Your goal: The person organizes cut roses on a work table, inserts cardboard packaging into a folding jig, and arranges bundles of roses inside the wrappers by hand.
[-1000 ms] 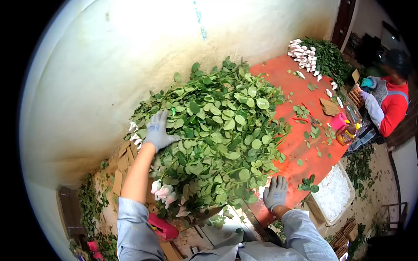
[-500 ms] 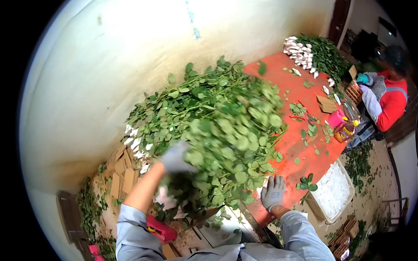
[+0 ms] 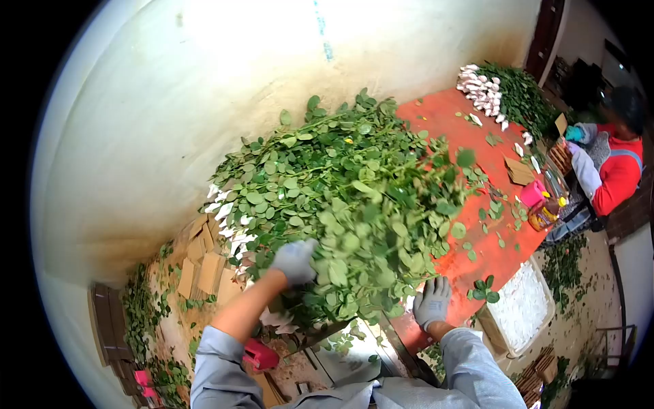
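Observation:
A large heap of leafy green stems (image 3: 354,198) lies across the red table (image 3: 490,238), with white wrapped flower heads (image 3: 221,204) showing at its left edge. My left hand (image 3: 296,262), in a grey glove, is closed on stems at the lower left of the heap. Some leaves near it are blurred. My right hand (image 3: 432,301), also gloved, lies flat with fingers spread on the table's front edge, beside the heap's lower right side.
A co-worker in red (image 3: 616,170) stands at the right, holding brown cardboard. Near them are a pink container (image 3: 532,193), a yellow-capped bottle (image 3: 547,213) and more wrapped flowers (image 3: 482,92). A bin of white pieces (image 3: 521,300) stands below. Cardboard pieces (image 3: 202,273) lie left.
My left hand has moved right and down from the heap's left side, closing on stems and shifting them rightward. More white flower heads show at the left. My right hand has stayed in place.

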`<state>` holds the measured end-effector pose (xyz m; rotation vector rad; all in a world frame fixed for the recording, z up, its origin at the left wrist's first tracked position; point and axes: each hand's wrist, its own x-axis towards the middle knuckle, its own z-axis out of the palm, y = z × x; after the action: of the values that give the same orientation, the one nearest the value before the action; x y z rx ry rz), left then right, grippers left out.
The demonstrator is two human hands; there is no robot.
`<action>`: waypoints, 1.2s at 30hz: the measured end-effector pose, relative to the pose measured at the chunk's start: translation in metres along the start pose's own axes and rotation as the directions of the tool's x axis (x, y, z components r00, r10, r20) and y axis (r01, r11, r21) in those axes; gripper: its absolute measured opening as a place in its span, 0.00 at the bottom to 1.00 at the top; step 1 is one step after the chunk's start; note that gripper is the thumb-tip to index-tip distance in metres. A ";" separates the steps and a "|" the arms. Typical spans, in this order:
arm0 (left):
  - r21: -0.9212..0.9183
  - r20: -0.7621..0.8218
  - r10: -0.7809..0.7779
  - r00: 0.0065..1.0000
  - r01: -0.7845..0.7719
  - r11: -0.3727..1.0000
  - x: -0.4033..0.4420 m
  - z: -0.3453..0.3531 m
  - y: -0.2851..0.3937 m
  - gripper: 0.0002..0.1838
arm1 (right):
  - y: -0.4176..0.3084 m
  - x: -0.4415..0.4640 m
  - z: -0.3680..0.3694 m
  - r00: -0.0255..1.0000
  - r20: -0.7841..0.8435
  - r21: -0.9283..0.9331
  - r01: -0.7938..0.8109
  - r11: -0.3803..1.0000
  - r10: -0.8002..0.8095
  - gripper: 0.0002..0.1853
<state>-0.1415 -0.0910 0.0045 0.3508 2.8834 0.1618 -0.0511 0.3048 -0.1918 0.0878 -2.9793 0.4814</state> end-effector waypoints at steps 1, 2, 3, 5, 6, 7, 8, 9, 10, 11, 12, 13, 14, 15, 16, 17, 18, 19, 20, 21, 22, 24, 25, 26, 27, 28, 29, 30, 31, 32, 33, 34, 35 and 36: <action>-0.018 -0.068 0.018 0.998 -0.020 1.000 0.009 -0.006 -0.011 0.26 | 0.001 -0.001 0.001 1.000 -0.009 -0.012 0.010 1.000 -0.010 0.30; 0.005 -0.012 -0.038 0.999 0.038 0.999 0.019 -0.029 -0.013 0.25 | 0.000 -0.002 0.000 1.000 -0.005 -0.016 0.002 1.000 -0.002 0.32; 0.032 0.041 -0.093 0.995 0.092 0.995 0.026 -0.061 -0.011 0.23 | 0.000 -0.001 0.000 1.000 -0.003 -0.024 -0.019 1.000 0.019 0.32; -0.023 -0.132 -0.092 0.987 0.089 0.996 0.027 -0.108 -0.018 0.23 | 0.001 -0.001 0.000 1.000 0.012 0.007 -0.015 1.000 0.015 0.33; -0.069 -0.236 -0.069 0.969 0.054 0.996 0.026 -0.125 -0.029 0.23 | 0.002 -0.001 -0.001 1.000 0.018 0.023 -0.010 1.000 0.010 0.34; -0.111 -0.340 -0.053 0.939 0.015 0.994 0.023 -0.141 -0.040 0.23 | 0.001 -0.002 -0.002 0.999 0.024 0.021 -0.032 0.999 0.031 0.34; -0.055 -0.425 -0.060 0.903 0.040 0.998 0.017 -0.156 -0.044 0.23 | 0.001 -0.001 -0.003 1.000 0.015 0.019 -0.024 1.000 0.023 0.34; -0.003 -0.509 -0.063 0.858 0.072 0.997 0.014 -0.165 -0.045 0.23 | 0.001 -0.001 -0.003 1.000 0.004 0.017 -0.012 1.000 0.012 0.34; 0.001 -0.505 -0.055 0.861 0.064 0.998 0.013 -0.161 -0.045 0.23 | 0.002 -0.001 -0.002 1.000 0.002 0.015 -0.011 1.000 0.011 0.34; 0.031 -0.510 -0.057 0.858 0.084 0.996 0.010 -0.155 -0.045 0.24 | 0.002 -0.001 0.000 1.000 0.002 0.017 -0.019 1.000 0.019 0.34; 0.059 -0.516 -0.062 0.854 0.108 0.992 0.006 -0.147 -0.045 0.25 | 0.003 -0.001 0.001 1.000 -0.009 0.021 -0.010 1.000 0.010 0.34; 0.028 -0.471 -0.023 0.882 0.041 0.999 0.007 -0.130 -0.041 0.26 | 0.003 -0.001 0.001 1.000 -0.019 0.024 0.003 1.000 -0.003 0.34; 0.041 -0.451 0.093 0.888 -0.084 0.996 0.009 -0.097 -0.052 0.28 | 0.003 -0.003 0.000 1.000 -0.016 0.024 0.010 1.000 -0.009 0.34; 0.151 -0.374 0.110 0.921 -0.057 0.987 0.008 -0.069 -0.048 0.31 | 0.003 -0.003 0.000 1.000 -0.017 0.016 -0.003 1.000 0.003 0.34; 0.132 -0.330 0.144 0.933 -0.105 0.986 0.006 -0.038 -0.041 0.32 | 0.002 -0.002 0.001 1.000 -0.018 0.009 -0.006 1.000 0.006 0.34; 0.131 -0.307 0.141 0.941 -0.106 0.986 0.007 -0.010 -0.037 0.30 | 0.001 0.000 0.001 0.999 -0.019 0.014 0.036 0.999 -0.036 0.34; 0.177 -0.260 0.133 0.956 -0.088 0.980 0.002 -0.003 -0.023 0.30 | 0.001 -0.001 0.000 1.000 -0.008 0.017 0.000 1.000 0.000 0.33; 0.191 -0.255 0.168 0.952 -0.120 0.974 -0.002 -0.005 -0.011 0.31 | -0.001 0.001 -0.002 1.000 0.003 0.019 -0.030 0.999 0.030 0.32; 0.206 -0.215 0.200 0.956 -0.156 0.966 -0.003 -0.004 -0.007 0.33 | -0.004 0.004 -0.007 0.999 0.027 0.014 -0.020 1.000 0.020 0.32; 0.155 -0.198 0.239 0.951 -0.210 0.965 -0.006 -0.009 -0.004 0.36 | -0.005 0.004 -0.012 0.998 0.055 0.007 -0.014 1.000 0.013 0.31; 0.140 -0.133 0.240 0.962 -0.222 0.965 -0.010 -0.021 0.003 0.39 | -0.004 0.003 -0.010 0.999 0.044 0.001 0.003 1.000 -0.003 0.31; 0.123 -0.079 0.230 0.970 -0.220 0.968 -0.013 -0.052 -0.003 0.42 | -0.005 0.003 -0.009 0.999 0.021 0.006 0.028 1.000 -0.028 0.31; -0.029 0.072 0.224 0.972 -0.223 0.974 -0.007 -0.070 -0.013 0.46 | -0.008 0.003 -0.012 0.999 0.033 0.003 0.023 1.000 -0.023 0.31; -0.182 0.220 0.244 0.945 -0.206 0.961 0.005 -0.086 -0.024 0.49 | -0.009 0.004 -0.013 0.999 0.035 0.014 0.023 1.000 -0.023 0.32; -0.336 0.304 0.249 0.920 -0.140 0.931 0.019 -0.102 -0.042 0.49 | -0.009 0.004 -0.012 0.999 0.038 0.021 0.019 1.000 -0.020 0.32; -0.424 0.285 0.182 0.941 -0.046 0.904 0.027 -0.125 -0.052 0.44 | -0.007 0.003 -0.011 0.999 0.037 0.013 0.021 1.000 -0.022 0.32; -0.552 0.245 0.134 0.960 0.024 0.834 0.047 -0.128 -0.080 0.40 | -0.005 0.002 -0.010 0.998 0.052 0.002 0.026 1.000 -0.026 0.32; -0.410 0.010 0.039 0.999 -0.032 0.911 0.060 -0.140 -0.089 0.37 | -0.004 0.003 -0.008 0.997 0.067 -0.008 0.029 1.000 -0.029 0.32; -0.230 -0.125 -0.088 0.988 0.058 0.971 0.081 -0.141 -0.112 0.34 | -0.005 0.004 -0.010 0.997 0.068 -0.017 0.025 1.000 -0.024 0.32; 0.019 -0.290 -0.110 0.951 0.120 0.993 0.101 -0.139 -0.138 0.34 | -0.007 0.004 -0.011 0.997 0.072 -0.018 0.019 1.000 -0.018 0.32; 0.132 -0.269 -0.193 0.943 0.235 0.963 0.124 -0.141 -0.162 0.37 | -0.008 0.005 -0.011 0.997 0.075 -0.021 0.013 1.000 -0.011 0.32; 0.164 -0.289 -0.269 0.919 0.324 0.932 0.141 -0.135 -0.192 0.41 | -0.007 0.004 -0.010 0.997 0.071 -0.025 0.021 0.999 -0.019 0.33; 0.155 -0.269 -0.342 0.900 0.391 0.907 0.155 -0.128 -0.218 0.45 | -0.007 0.005 -0.009 0.997 0.071 -0.041 0.005 0.999 -0.002 0.33; 0.136 -0.212 -0.433 0.876 0.465 0.875 0.170 -0.123 -0.241 0.49 | -0.006 0.005 -0.009 0.996 0.087 -0.042 0.003 0.999 0.000 0.34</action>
<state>-0.3856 -0.2914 0.0539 -0.3336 3.0651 -0.1651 -0.0545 0.3015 -0.1804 0.1099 -3.0721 0.4251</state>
